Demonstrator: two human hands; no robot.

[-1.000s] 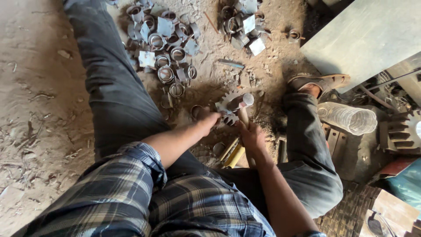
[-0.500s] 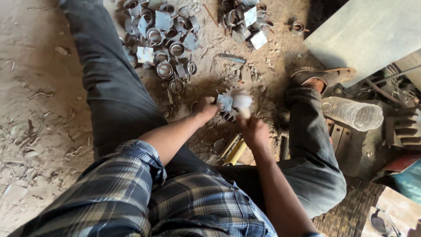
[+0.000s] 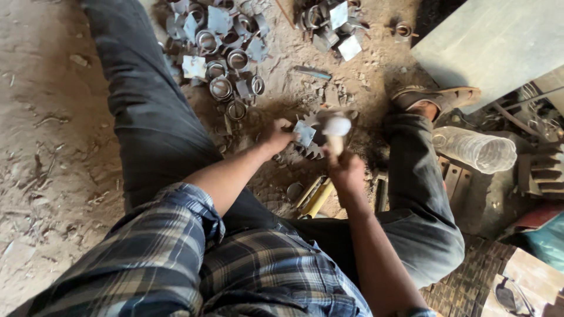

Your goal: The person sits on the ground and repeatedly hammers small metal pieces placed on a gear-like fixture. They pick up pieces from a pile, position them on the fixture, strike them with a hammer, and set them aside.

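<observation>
Sitting on a dirt floor (image 3: 53,117) with legs spread, the person works in the gap between the knees, which keeps the workpiece braced low and close. The left hand (image 3: 276,136) is closed in a pinch on a small square metal plate (image 3: 304,132), fingers curled around its near edge; the plate is held tilted over a toothed gear (image 3: 311,149) that lies on the ground and appears to serve as an anvil. Whether the plate touches the gear cannot be told.

The right hand (image 3: 345,171) is fully clenched around the wooden handle of a hammer (image 3: 336,128), gripped just below the head. The pale head stands directly beside the plate and is blurred. The short grip would suit small, controlled blows rather than heavy swings.

Ahead of the left leg lies a heap of metal rings and square plates (image 3: 220,56); a second, smaller heap (image 3: 332,23) sits apart to the right, which suggests sorted stock. A yellow-handled tool (image 3: 314,196) lies on the ground just beside the right forearm, within reach. A sandalled foot (image 3: 435,97) rests near a grey slab (image 3: 493,44), with a clear plastic bottle (image 3: 473,149) lying by the right knee.
</observation>
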